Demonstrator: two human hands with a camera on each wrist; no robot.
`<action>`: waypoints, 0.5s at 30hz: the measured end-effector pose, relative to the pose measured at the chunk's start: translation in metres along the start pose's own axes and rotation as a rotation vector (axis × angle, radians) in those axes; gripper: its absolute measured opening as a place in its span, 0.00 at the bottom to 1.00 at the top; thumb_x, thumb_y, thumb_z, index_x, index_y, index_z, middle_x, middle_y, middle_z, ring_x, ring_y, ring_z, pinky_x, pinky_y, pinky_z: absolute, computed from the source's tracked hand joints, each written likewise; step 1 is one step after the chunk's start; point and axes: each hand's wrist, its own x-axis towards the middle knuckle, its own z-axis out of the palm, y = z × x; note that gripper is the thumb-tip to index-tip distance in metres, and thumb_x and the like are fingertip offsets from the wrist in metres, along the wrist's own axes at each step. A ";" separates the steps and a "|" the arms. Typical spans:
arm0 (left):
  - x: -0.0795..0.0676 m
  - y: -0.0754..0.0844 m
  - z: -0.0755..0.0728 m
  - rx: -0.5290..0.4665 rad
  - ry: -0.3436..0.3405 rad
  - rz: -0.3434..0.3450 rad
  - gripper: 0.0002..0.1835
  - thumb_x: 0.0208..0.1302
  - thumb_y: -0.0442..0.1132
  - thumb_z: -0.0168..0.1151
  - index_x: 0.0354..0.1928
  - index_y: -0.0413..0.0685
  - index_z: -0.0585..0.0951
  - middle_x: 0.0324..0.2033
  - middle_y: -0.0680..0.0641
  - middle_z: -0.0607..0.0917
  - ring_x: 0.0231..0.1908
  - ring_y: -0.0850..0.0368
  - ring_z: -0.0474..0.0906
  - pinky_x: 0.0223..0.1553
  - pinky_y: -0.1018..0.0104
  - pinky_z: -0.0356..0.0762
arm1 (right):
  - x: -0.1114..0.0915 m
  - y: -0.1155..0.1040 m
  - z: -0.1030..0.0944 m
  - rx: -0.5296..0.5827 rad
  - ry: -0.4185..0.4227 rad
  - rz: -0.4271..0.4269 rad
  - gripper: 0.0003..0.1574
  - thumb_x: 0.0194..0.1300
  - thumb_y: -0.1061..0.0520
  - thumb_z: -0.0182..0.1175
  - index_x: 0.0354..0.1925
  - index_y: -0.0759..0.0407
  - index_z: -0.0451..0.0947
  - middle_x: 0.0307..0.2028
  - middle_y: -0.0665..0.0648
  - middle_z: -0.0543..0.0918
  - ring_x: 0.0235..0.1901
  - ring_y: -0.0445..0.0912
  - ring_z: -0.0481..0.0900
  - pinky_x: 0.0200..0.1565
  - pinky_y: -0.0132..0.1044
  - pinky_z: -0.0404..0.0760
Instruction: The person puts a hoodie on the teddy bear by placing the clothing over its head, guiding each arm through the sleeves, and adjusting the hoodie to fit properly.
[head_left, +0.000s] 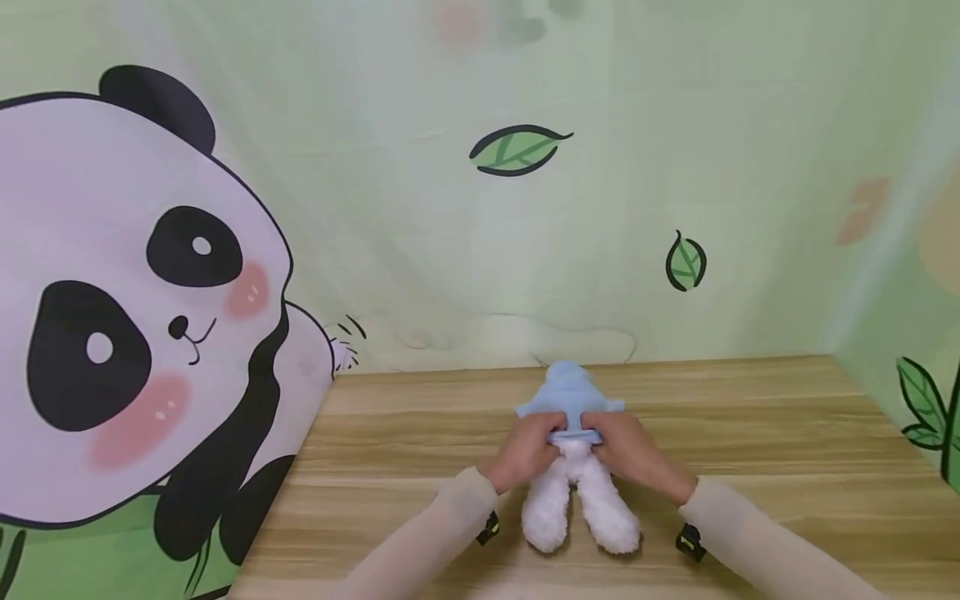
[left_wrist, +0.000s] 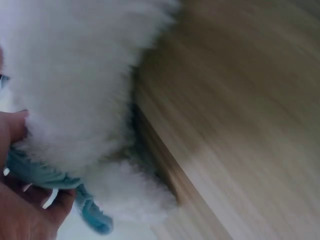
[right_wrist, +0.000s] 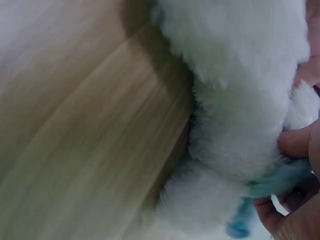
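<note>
A white plush toy lies on the wooden table with its two fluffy legs toward me. Its upper part is covered by a light blue garment, so the head is hidden. On one side of the garment's lower edge, my left hand pinches the cloth; my right hand does the same across from it. In the left wrist view, fingers hold the bluish hem beside white fur. The right wrist view has a thumb against the fur and fingers at the hem.
Wood-grained table surrounds the toy and meets a pale green backdrop at its far edge. A large printed panda fills the backdrop's left side. Dark wrist devices sit under both sleeves.
</note>
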 end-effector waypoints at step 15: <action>-0.010 0.004 -0.009 -0.034 -0.059 0.008 0.15 0.56 0.30 0.68 0.37 0.48 0.71 0.31 0.53 0.72 0.34 0.63 0.65 0.37 0.75 0.65 | -0.011 0.005 0.003 -0.013 -0.033 -0.176 0.23 0.45 0.70 0.70 0.29 0.56 0.64 0.26 0.45 0.64 0.29 0.38 0.62 0.34 0.30 0.63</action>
